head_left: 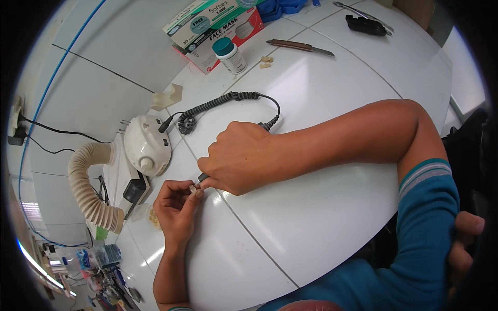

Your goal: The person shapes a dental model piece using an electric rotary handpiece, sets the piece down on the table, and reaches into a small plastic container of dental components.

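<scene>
My left hand [177,210] pinches a small pale piece [193,189] between thumb and fingertips. Wrapped round a dark handpiece [203,177], my right hand [241,157] meets the left at the fingertips, where the metal tip touches or nearly touches the piece. A coiled black cord [215,105] runs from behind my right hand to a white control unit [147,145] with a round knob. The far end of the handpiece shows beyond my right knuckles.
A ribbed hose [85,179] curves at the left. Behind stand a teal-capped bottle [233,61] and mask boxes [228,36]. A brown-handled knife [298,46], a black object [366,25] and tweezers [358,11] lie farther back. Someone's fingers [464,241] show at right.
</scene>
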### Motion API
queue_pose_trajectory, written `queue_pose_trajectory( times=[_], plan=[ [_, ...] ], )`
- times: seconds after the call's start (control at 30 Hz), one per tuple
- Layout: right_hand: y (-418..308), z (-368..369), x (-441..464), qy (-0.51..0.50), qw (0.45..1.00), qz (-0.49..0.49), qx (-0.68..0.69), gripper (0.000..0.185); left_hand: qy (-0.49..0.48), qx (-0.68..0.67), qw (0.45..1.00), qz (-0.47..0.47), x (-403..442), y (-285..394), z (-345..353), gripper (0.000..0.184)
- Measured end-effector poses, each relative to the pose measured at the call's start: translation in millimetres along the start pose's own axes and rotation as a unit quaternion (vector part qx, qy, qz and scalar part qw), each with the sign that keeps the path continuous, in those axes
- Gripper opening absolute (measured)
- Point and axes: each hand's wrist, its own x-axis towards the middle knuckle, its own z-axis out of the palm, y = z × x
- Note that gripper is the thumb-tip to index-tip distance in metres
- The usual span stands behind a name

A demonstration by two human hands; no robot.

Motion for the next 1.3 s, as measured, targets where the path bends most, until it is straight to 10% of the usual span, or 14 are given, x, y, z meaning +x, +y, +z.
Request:
queue_pose_trajectory(
  times=[1.3],
  plan=[
    [0, -3, 3, -0.018, 1.0, 0.009, 0.014, 0.046, -0.009, 0.001, 1.0, -0.022, 0, 3, 0, 0.023]
  ],
)
